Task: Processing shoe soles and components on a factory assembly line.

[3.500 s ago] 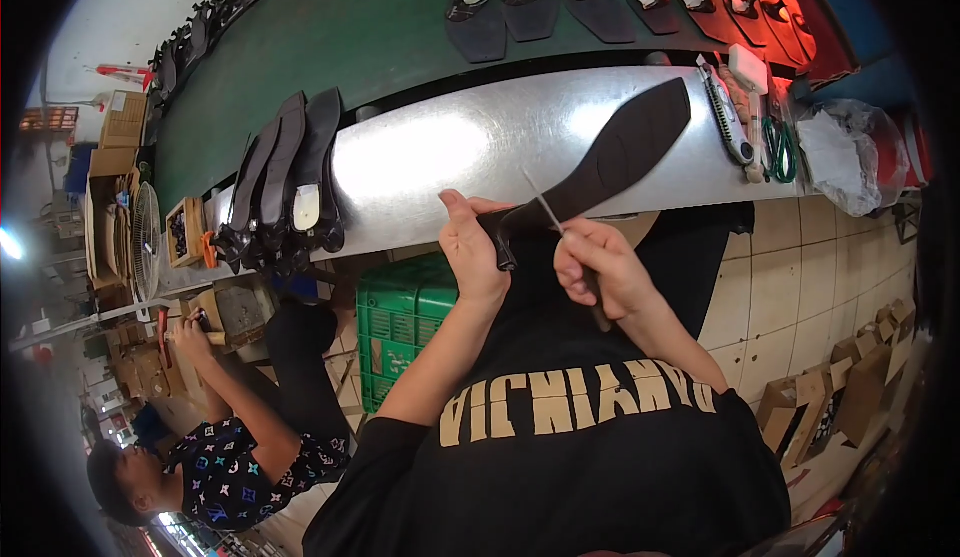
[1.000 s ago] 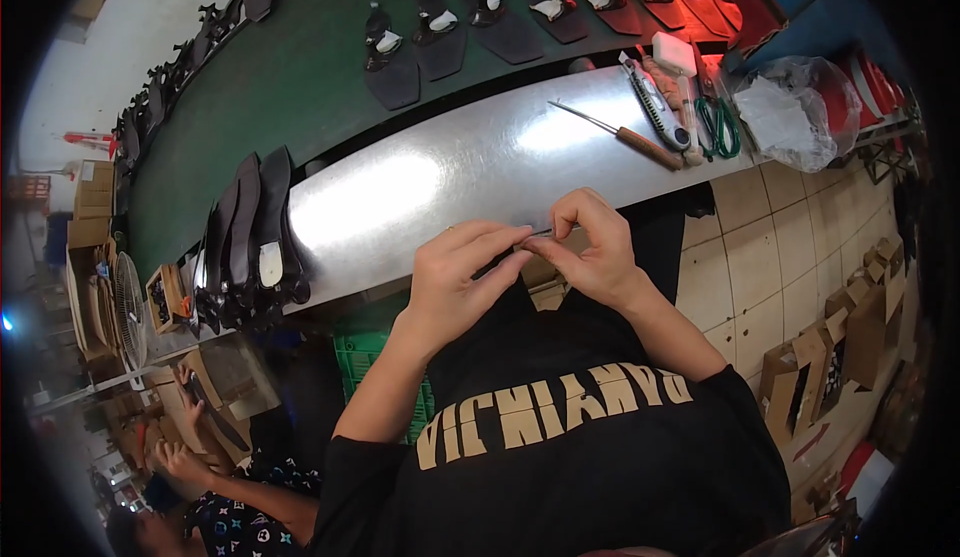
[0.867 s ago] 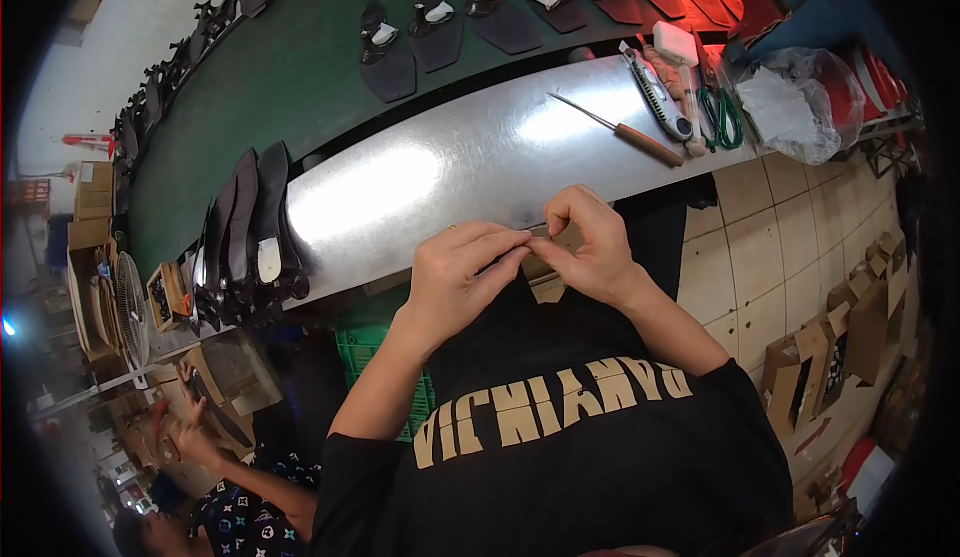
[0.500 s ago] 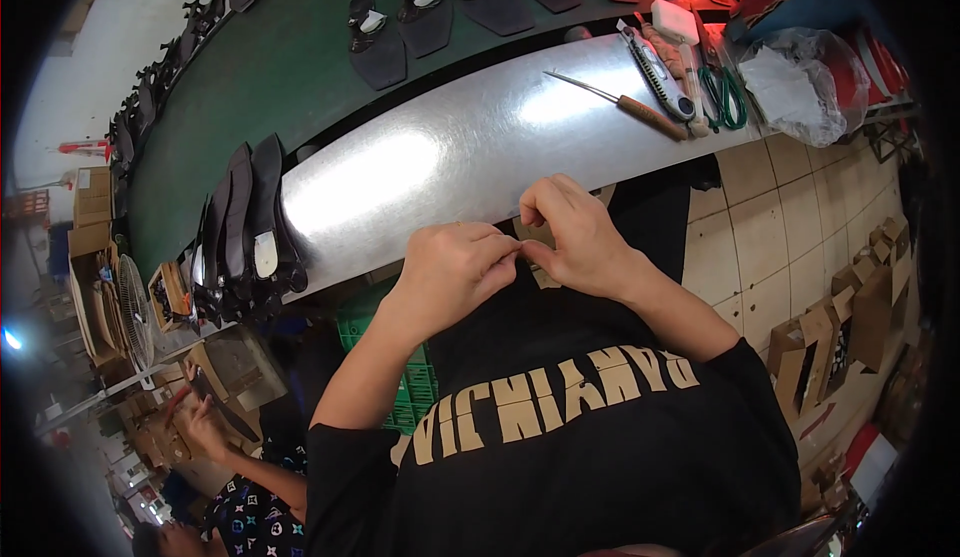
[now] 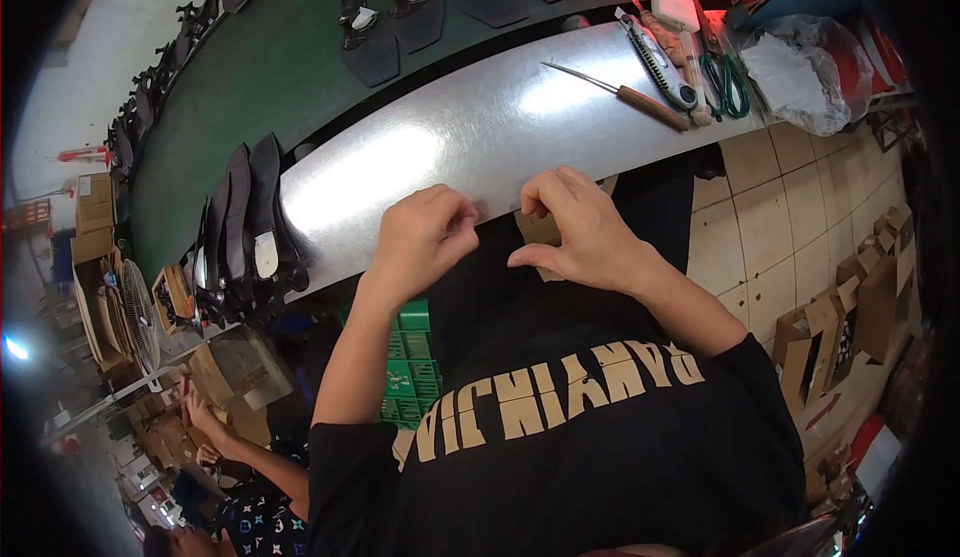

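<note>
My left hand is over the near edge of the metal work surface. Its fingers curl in toward the thumb, and their tips are slightly blurred, so I cannot make out whether anything small is between them. To its right is my right hand, with thumb and forefinger spread apart and nothing visible between them. A gap separates the two hands. Farther back on the metal lies an awl with a wooden handle, beside a grey utility knife. Scissors with green handles are at the right end.
Dark sandals with white stuffing line the green conveyor belt. A stack of dark soles stands at left. A plastic bag is at far right. Green crates sit below; a co-worker's hand shows at lower left.
My hands were touching at the fingertips and have come apart. The left moved left and slightly up; the right thumb now stands away from its fingers.
</note>
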The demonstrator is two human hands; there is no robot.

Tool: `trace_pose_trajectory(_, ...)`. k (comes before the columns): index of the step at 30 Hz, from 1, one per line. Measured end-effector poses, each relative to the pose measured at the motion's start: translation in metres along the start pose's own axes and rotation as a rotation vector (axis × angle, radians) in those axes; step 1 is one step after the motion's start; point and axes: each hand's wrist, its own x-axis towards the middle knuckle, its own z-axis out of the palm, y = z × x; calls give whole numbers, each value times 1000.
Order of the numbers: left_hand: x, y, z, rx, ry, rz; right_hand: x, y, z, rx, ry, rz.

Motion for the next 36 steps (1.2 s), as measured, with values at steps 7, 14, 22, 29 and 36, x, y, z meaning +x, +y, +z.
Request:
trace_pose_trajectory(7,-9,-20,-15,-32,219,-148,12,9,-3,26,175,-119)
trace_pose_trajectory(14,68,-131,-66,-46,583,-268,13,44,13,218,169,229)
trace_pose_trajectory(22,173,-245,-91,284,853,-368,33,60,27,208,201,135)
trace_pose_trajectory(29,172,-210,-44,597,1012,-349,32,61,26,65,231,-21)
trace_pose_trajectory(36,148,-126,-79,-136,1115,-79,25,59,11,745,259,372)
